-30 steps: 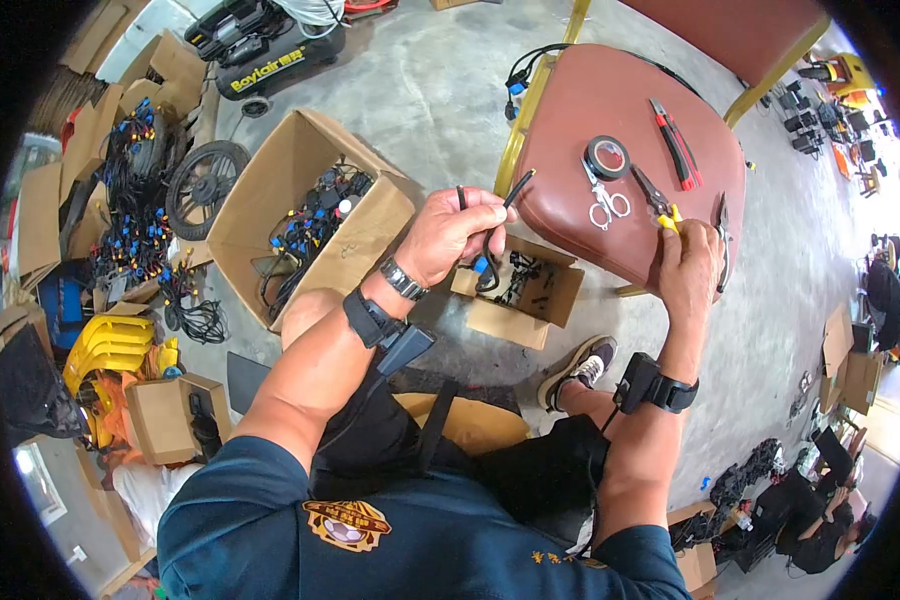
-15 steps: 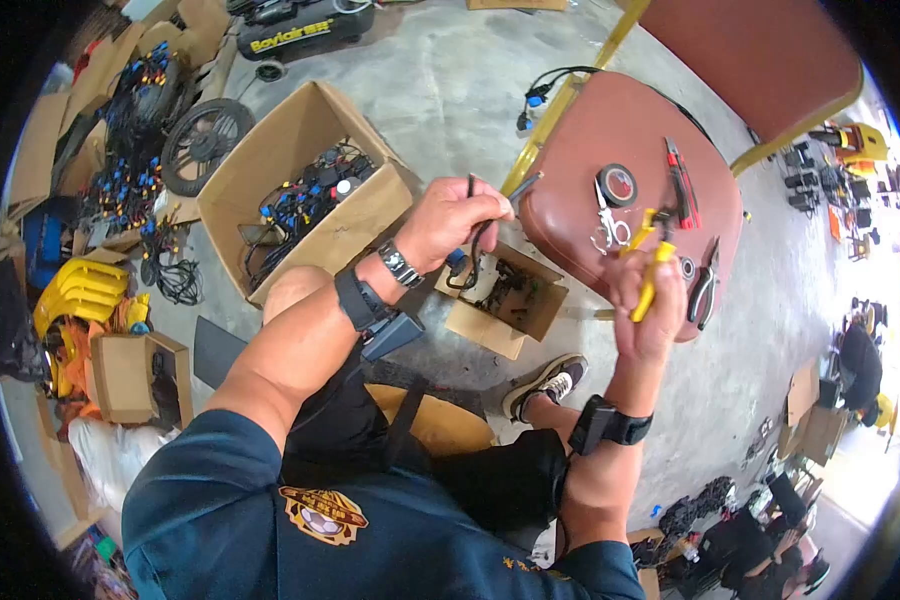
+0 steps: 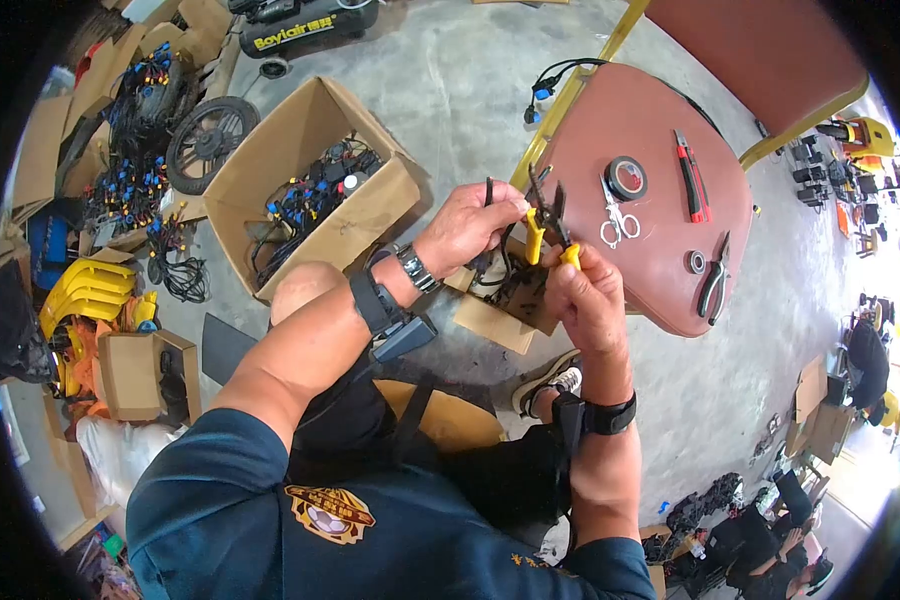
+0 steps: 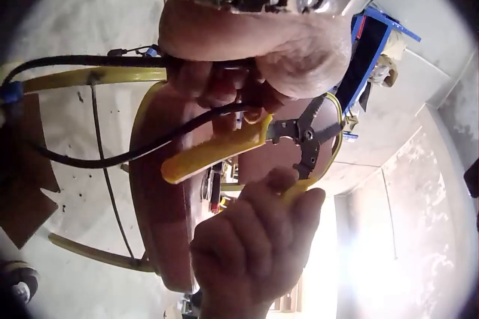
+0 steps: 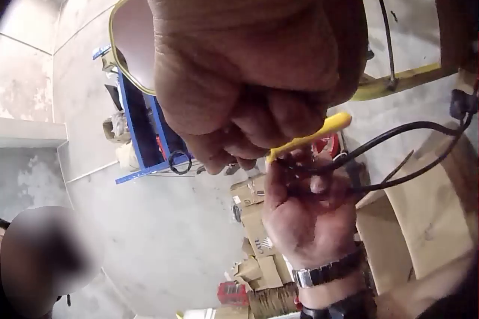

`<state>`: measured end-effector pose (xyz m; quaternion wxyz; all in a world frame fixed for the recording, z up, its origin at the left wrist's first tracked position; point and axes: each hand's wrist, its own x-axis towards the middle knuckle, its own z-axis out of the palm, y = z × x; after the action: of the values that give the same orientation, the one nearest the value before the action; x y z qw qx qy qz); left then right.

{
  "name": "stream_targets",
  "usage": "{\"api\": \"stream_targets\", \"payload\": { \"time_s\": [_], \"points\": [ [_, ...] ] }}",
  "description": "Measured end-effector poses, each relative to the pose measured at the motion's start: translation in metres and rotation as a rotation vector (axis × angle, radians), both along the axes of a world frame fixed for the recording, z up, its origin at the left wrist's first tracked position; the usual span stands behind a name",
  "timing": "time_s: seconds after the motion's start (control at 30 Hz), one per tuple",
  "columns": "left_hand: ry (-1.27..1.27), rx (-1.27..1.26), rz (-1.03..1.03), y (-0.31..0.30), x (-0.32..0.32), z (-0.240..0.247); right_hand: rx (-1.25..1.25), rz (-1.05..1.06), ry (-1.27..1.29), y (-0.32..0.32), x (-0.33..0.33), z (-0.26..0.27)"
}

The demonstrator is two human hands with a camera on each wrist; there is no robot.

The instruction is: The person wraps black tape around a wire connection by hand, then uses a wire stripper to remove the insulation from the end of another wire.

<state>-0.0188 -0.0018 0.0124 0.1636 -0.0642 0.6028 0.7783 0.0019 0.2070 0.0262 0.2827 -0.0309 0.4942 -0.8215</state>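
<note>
My left hand [image 3: 470,228] pinches a black cable [image 4: 112,160] that loops down below the fingers, with a short length sticking up past them. In my right hand [image 3: 592,300] is a pair of yellow-handled wire strippers [image 3: 535,237], handles spread wide. Their dark jaws are apart, right by the left fingertips and the cable's end. The left wrist view shows one yellow handle crossing close under the left fingers, while the right fingers curl round the other. The cable's tip is partly hidden by the jaws.
A brown chair seat [image 3: 660,110] bears scissors [image 3: 610,225], black tape [image 3: 627,178], a red-and-black tool [image 3: 691,180], a small roll [image 3: 695,262] and pliers [image 3: 713,285]. Below the hands stands a small carton [image 3: 490,325]; a larger carton [image 3: 375,225] of cables stands left.
My right hand has picked the wire strippers up off the chair seat and brought them left to the left hand, opening their handles. The left hand keeps its hold on the cable.
</note>
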Motion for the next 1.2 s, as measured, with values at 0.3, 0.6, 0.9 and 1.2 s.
{"api": "stream_targets", "payload": {
  "time_s": [0.3,0.6,0.9,1.2],
  "points": [
    [-0.023,0.040,0.004,0.012,0.009,-0.011,0.364,-0.223,0.266,-0.026,0.011,-0.026],
    [0.083,-0.077,0.036,-0.002,0.000,-0.004,0.035,-0.244,-0.079,-0.012,-0.001,0.004],
    [0.184,-0.122,0.079,-0.011,-0.002,0.000,0.154,-0.094,-0.032,-0.012,0.007,0.002],
    [0.127,-0.107,0.065,-0.017,-0.006,-0.004,0.291,-0.060,0.026,-0.009,0.008,-0.019]
  ]
}}
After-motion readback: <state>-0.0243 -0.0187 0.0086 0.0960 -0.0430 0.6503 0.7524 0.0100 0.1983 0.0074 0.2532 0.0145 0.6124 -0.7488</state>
